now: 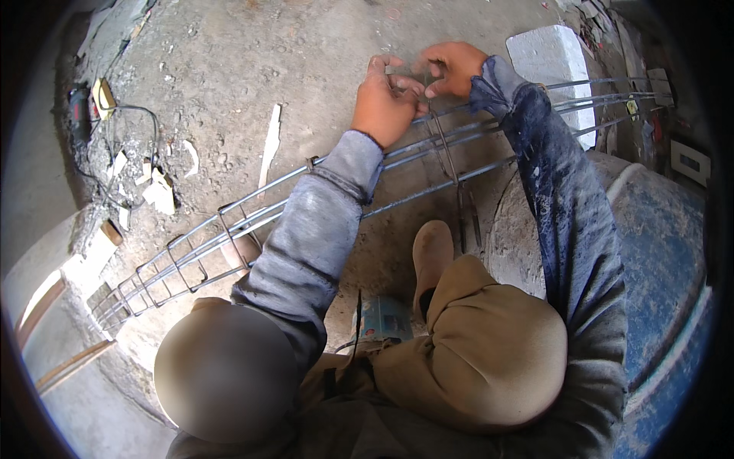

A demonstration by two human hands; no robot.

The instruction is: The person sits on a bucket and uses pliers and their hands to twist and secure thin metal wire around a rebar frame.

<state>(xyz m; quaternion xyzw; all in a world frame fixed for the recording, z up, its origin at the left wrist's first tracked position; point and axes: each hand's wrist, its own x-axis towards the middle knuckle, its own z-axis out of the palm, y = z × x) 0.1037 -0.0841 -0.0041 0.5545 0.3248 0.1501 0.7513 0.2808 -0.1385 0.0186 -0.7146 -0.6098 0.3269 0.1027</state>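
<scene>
A long steel rebar cage [272, 178] runs from lower left to upper right before me, its parallel bars bound by bent wire stirrups [228, 229]. My left hand [391, 100] is over the far bar with its fingers curled, close to the top of a stirrup [442, 143]. My right hand [450, 67] is just beside it, thumb and fingers bent toward the left fingertips. A thin wire seems to pass between the fingers, but blur hides whether either hand grips it. Below that stirrup, two dark prongs [469, 215] point down toward my shoe [433, 249].
A white block [550, 69] lies under the bars at upper right. A worn blue drum [659, 241] is by my right arm. At left are a corded power tool [80, 115] and white scraps [159, 192]. A patterned container [384, 318] stands between my legs.
</scene>
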